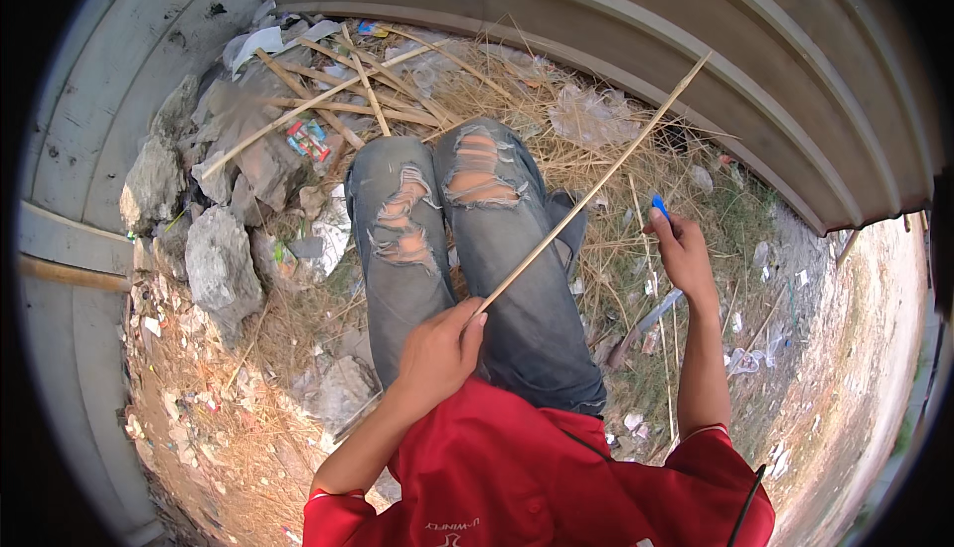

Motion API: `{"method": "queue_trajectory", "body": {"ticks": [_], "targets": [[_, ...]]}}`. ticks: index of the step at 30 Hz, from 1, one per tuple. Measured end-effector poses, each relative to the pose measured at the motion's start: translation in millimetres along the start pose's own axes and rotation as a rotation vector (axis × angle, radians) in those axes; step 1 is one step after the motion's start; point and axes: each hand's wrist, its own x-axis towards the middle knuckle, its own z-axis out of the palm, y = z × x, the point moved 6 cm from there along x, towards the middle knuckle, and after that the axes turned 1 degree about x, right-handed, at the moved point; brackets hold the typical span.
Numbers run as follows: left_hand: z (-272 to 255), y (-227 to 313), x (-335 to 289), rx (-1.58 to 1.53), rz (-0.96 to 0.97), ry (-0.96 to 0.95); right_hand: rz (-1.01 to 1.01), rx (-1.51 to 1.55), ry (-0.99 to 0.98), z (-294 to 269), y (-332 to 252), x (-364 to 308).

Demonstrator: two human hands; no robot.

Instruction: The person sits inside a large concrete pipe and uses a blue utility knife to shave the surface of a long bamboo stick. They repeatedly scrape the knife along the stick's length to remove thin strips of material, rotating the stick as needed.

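A long, thin bamboo stick [588,197] slants up to the right across my right thigh, its far end frayed and pale. My left hand [437,350] is closed around its near end, above my lap. Out to the right of my knees, my right hand [686,252] is closed on a small blue object [659,205]. Only its tip shows above the fingers, so its kind is unclear. That hand is apart from the stick. Below it on the ground lies a knife-like tool [651,323] with a pale blade.
Several bamboo sticks [370,90] lie crossed beyond my knees. Grey rocks [221,261] are piled at the left. A corrugated metal wall [596,0] curves along the far side. Dry straw and plastic scraps [593,116] litter the ground.
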Motion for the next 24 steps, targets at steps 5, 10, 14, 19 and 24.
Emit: {"method": "queue_trajectory", "body": {"ticks": [5,10,14,19,24], "targets": [[13.2,11.3,18.8,0.206,0.011,-0.009,-0.248,-0.188,-0.322,82.5,-90.4,-65.4],[19.5,28.7,32.1,0.319,0.025,0.035,-0.310,-0.251,-0.377,104.0,-108.6,-73.5],[23.8,26.4,34.1,0.369,0.030,0.044,-0.382,-0.268,-0.342,109.0,-113.3,-75.0],[18.4,12.9,23.8,0.377,0.082,0.088,-0.400,-0.316,-0.331,117.7,-110.1,-75.7],[-6.5,1.9,-18.3,0.430,0.066,0.059,-0.064,-0.269,-0.044,51.7,-63.3,6.0]]}}
